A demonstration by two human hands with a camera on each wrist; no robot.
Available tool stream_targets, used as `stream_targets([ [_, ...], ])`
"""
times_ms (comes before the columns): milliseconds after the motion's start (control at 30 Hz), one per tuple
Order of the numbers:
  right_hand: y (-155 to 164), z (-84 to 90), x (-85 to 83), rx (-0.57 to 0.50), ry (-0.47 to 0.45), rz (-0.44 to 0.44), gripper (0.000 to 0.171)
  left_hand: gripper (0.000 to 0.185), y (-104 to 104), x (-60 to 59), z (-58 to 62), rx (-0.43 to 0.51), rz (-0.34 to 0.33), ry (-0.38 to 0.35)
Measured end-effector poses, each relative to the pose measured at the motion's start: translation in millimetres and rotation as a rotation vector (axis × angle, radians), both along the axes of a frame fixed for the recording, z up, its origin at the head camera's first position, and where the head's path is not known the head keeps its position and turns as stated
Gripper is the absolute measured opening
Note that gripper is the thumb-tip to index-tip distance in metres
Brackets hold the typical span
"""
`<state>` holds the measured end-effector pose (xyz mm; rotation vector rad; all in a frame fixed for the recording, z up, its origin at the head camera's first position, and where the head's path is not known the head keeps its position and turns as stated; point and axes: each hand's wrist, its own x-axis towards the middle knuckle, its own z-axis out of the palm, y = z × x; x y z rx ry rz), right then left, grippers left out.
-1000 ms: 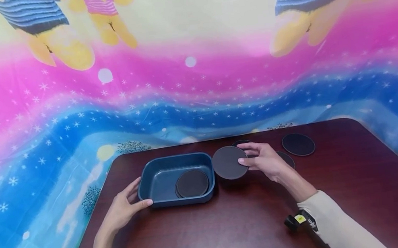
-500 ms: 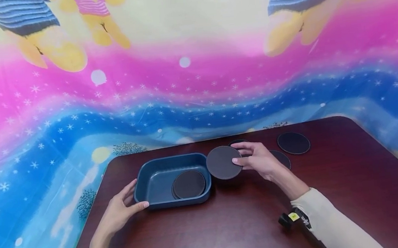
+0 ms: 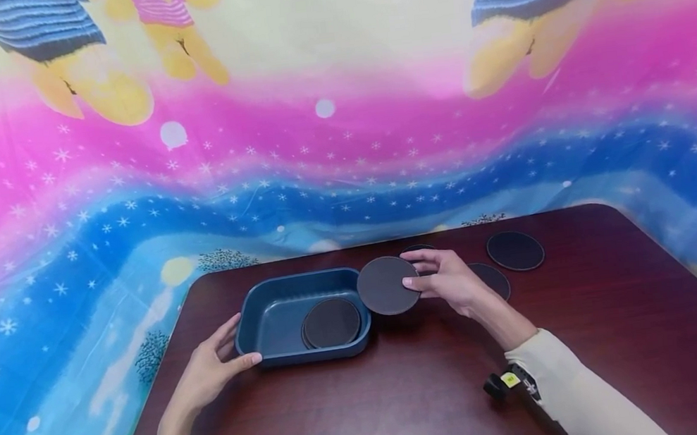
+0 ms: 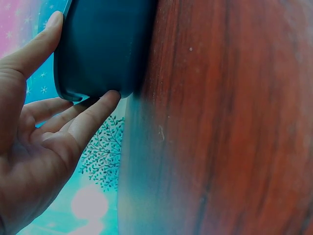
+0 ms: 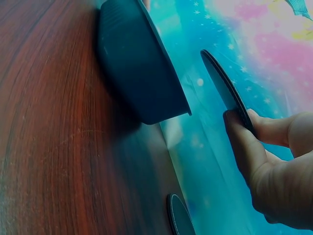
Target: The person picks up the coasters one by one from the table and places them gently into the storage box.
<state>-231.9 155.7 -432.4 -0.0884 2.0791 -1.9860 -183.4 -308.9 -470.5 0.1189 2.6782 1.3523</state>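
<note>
While the dark disc (image 3: 386,286) is easing left in the head view, its edge is now overlapping the right rim of the blue dish (image 3: 280,327) a shade more than half a second ago; a second back the two were barely meeting. By my reading, that is bringing the disc from beside the dish up to its edge, not yet into it. The right grip (image 3: 454,284) is pinching it between thumb and fingers, closed down to the disc's thickness. A small overlapping pile of discs (image 3: 332,323) is lying at the dish's right end, unchanged. Three loose discs (image 3: 516,251) are sitting farther back on the surface (image 3: 344,416). The left grip (image 3: 205,374) is staying put, spread wide at the dish's left end.

Over to the left wrist: the thumb is resting along the rim and nearly straight fingers are touching the corner, bracing rather than clenching.

And in the right wrist view, the held disc is tilting nearly edge-on, raised off the surface and apart from the dish; with this dim, skewed angle, I can't fairly judge its height over the rim.
</note>
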Motion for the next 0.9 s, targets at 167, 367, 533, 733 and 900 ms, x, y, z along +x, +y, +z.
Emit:
stream_targets([
  [167, -4.8, 0.2, -1.3, -0.009, -0.004, 0.003, 0.061, 0.098, -0.4, 0.4, -0.5, 0.001, -0.004, 0.008],
  [367, -11.4, -0.5, -2.0, -0.012, -0.015, 0.001, 0.060, 0.097, -0.3, 0.7, -0.6, 0.003, -0.006, 0.009],
  [533, -18.7, -2.3, -3.3, -0.047, -0.011, 0.006, 0.060, 0.097, 0.6, 1.0, 0.5, -0.006, -0.021, 0.010],
  [733, -25.7, -2.4, -4.3, -0.049, -0.008, 0.007, 0.059, 0.098, 0.6, 1.0, 1.1, -0.022, -0.014, 0.005],
  [900, -31.2, -2.8, -5.5, -0.044, -0.018, 0.013, 0.058, 0.098, 0.7, 1.3, 1.5, -0.026, -0.014, 0.010],
])
